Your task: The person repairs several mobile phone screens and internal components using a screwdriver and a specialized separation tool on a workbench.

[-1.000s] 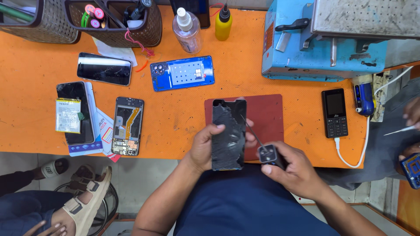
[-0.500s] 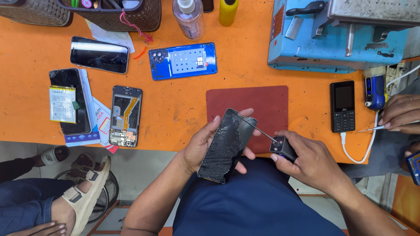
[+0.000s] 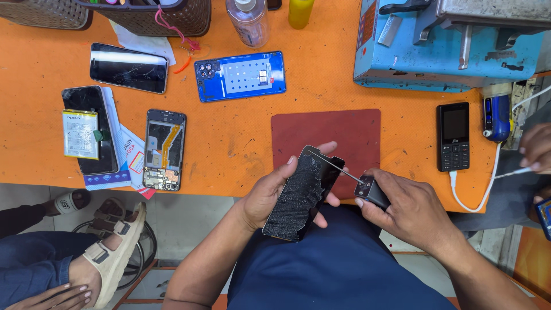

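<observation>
My left hand [image 3: 270, 192] grips a black phone screen panel [image 3: 302, 192], tilted, its rough dark back facing up, just off the front edge of the orange table [image 3: 241, 140]. My right hand [image 3: 410, 206] holds a small dark block-shaped tool [image 3: 373, 190]. A thin wire [image 3: 336, 166] runs taut from the tool to the panel's top corner. Both hands hover over my lap, in front of a dark red mat [image 3: 333, 135].
On the table lie a blue phone back cover [image 3: 241, 76], an opened phone frame [image 3: 165, 149], two black phones with a battery [image 3: 86, 129], a keypad phone [image 3: 455, 136], bottles, baskets and a blue machine [image 3: 447, 43]. Another person's hand [image 3: 536, 148] is at right, a sandalled foot at lower left.
The panel has tilted and dropped lower toward my lap. The wire now stretches from the tool to its top corner. The camera view has shifted closer to the table's front.
</observation>
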